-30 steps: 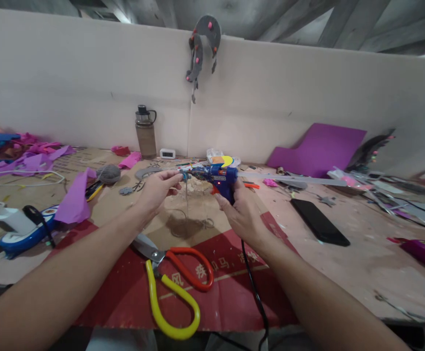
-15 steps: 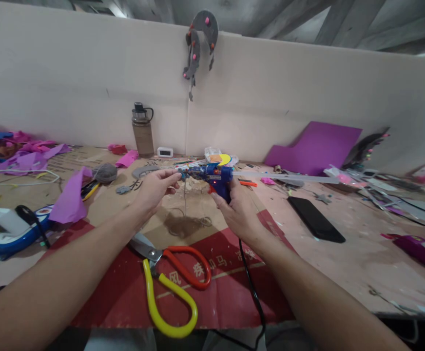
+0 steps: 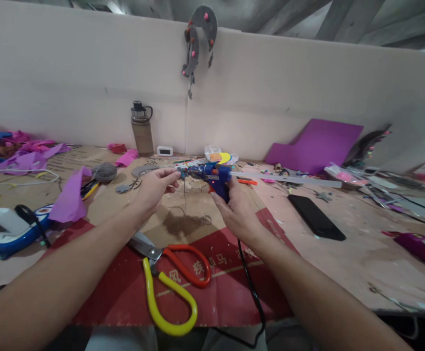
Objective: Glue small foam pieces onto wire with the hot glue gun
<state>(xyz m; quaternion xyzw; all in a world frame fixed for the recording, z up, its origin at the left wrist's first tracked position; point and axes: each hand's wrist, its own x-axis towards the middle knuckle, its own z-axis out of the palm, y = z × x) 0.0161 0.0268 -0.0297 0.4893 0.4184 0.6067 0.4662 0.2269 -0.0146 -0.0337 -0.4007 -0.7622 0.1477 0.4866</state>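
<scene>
My right hand is wrapped round the handle of a blue hot glue gun, held above the cardboard with its nozzle to the left. A long translucent glue stick juts from its back, and a small red light glows on its side. My left hand is closed in a pinch on a small blue piece at the nozzle tip; whether they touch is too small to tell. A grey yarn strand hangs from there down to the cardboard. Below my hands lie large scissors with one red and one yellow handle.
The gun's black cord runs down over the table's front edge. A phone lies to the right, a purple sheet leans at the wall. A bottle, a grey yarn ball and a blue-white power strip stand left.
The glue gun has tipped slightly, so the glue stick's far end sits a little lower. My left hand keeps its pinch in nearly the same place.
</scene>
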